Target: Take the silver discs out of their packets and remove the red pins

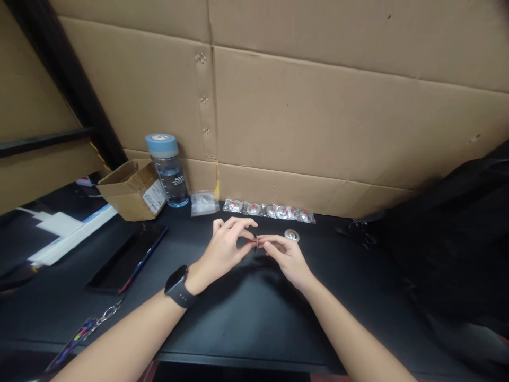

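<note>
The thin disc (256, 243) stood on edge right between the left hand (227, 241) and the right hand (289, 258), and both pinched it.

Black surface (233, 326), softly lit toward its near edge. Brown cardboard wall (338, 122), creased horizontally, stands along the far edge; its vertical seam (202, 79) bears metal staples. Dark post (59, 69) slants near the far edge, leftward
</note>
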Available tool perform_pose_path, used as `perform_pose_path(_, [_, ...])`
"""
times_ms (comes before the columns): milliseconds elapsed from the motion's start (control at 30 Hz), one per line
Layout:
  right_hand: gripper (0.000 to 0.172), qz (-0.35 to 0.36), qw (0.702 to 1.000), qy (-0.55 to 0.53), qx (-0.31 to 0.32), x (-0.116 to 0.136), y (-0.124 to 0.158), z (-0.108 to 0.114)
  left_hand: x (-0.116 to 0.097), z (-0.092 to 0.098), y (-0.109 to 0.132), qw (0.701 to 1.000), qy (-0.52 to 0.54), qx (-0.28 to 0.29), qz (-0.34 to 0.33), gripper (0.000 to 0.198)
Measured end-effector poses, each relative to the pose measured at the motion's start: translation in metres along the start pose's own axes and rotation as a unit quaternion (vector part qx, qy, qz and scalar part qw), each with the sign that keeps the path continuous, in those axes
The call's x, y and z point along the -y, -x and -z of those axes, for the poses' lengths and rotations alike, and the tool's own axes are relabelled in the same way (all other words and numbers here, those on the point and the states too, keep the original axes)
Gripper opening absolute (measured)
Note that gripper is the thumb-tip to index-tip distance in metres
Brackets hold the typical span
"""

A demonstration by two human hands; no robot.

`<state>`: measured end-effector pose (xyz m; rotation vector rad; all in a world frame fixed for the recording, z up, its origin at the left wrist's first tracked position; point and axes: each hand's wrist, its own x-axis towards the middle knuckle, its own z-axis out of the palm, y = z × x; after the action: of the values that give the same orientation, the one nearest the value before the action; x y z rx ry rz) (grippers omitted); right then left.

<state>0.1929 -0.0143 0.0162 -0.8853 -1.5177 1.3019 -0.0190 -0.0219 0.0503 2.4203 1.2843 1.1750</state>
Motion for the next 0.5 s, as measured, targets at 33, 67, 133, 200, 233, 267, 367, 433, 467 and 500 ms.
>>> perform_pose_path(33, [0.019,0.017,1.0,0.018,-0.001,-0.001,0.0,0.001,-0.001,0.0,0.0,1.0,0.005,-0.004,0.001,0.035])
perform_pose_path(67, [0.017,0.035,0.999,0.036,-0.002,-0.002,0.0,0.002,-0.001,-0.001,0.0,1.0,0.011,-0.009,0.002,0.035])
perform_pose_path(133, [0.014,0.065,0.995,0.078,-0.003,-0.003,0.0,0.003,-0.001,-0.004,0.001,1.0,0.021,-0.016,0.007,0.032])
perform_pose_path(200, [0.014,0.083,0.988,0.127,-0.004,-0.002,0.0,0.002,0.0,-0.006,0.002,0.999,0.032,-0.016,0.015,0.03])
perform_pose_path(233, [0.015,0.09,0.984,0.151,-0.004,0.0,0.001,0.001,0.0,-0.007,0.002,0.999,0.04,-0.013,0.019,0.03])
perform_pose_path(267, [0.015,0.096,0.98,0.172,-0.005,0.001,0.001,0.001,0.001,-0.008,0.002,0.998,0.05,-0.01,0.024,0.029])
perform_pose_path(367, [0.016,0.115,0.97,0.214,-0.006,0.006,0.003,-0.001,0.002,-0.009,0.002,0.995,0.09,-0.004,0.04,0.024])
perform_pose_path(433, [0.016,0.128,0.965,0.227,-0.003,0.009,0.003,-0.001,0.003,-0.011,0.002,0.993,0.106,0.013,0.043,0.035])
perform_pose_path(467, [0.016,0.134,0.964,0.231,-0.002,0.009,0.003,-0.001,0.004,-0.012,0.002,0.993,0.105,0.026,0.041,0.044])
perform_pose_path(500, [0.015,0.138,0.962,0.235,-0.001,0.01,0.003,0.0,0.004,-0.013,0.003,0.994,0.099,0.038,0.037,0.053])
